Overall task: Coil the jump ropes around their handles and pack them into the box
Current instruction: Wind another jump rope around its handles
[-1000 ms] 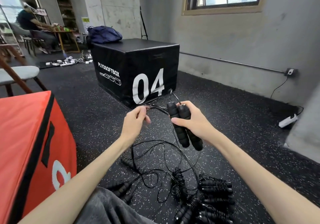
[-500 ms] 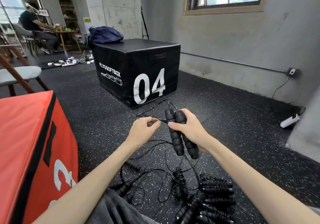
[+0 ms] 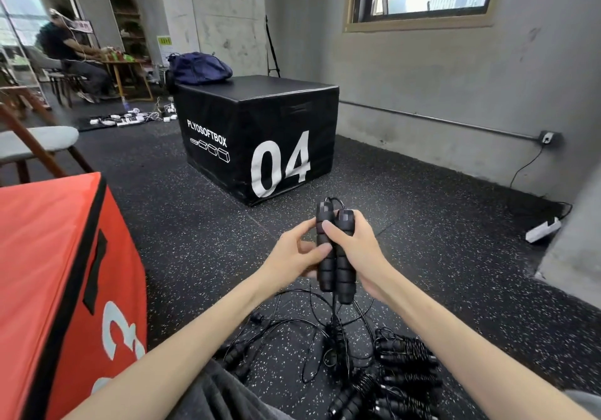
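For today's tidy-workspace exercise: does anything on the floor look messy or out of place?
Yes. Loose black jump-rope cords sprawl tangled across the speckled black rubber floor below the hands, beside the neatly coiled black ropes at lower right.

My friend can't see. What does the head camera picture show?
Two hands hold a pair of black jump rope handles upright: the right hand grips them, the left hand touches them. Loose and coiled ropes lie on the floor below.
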